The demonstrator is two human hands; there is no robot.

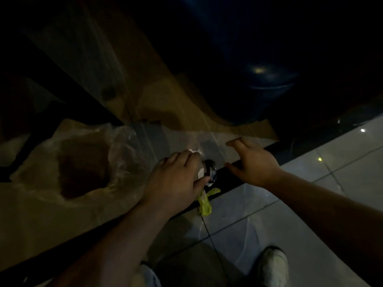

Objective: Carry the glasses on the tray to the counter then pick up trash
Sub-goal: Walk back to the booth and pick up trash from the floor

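The scene is dim. My left hand is closed around a bundle of trash: white crumpled paper, a dark shiny wrapper and a yellow-green scrap that hangs below the fist. My right hand hovers just to the right of it, fingers spread, holding nothing. Both hands are low, above the black edge strip where a brown surface meets the tiled floor. No glasses or tray are in view.
A crumpled clear plastic bag lies open on the brown surface to the left. A large dark blue rounded object stands behind. Pale glossy floor tiles fill the right; my white shoe is at the bottom.
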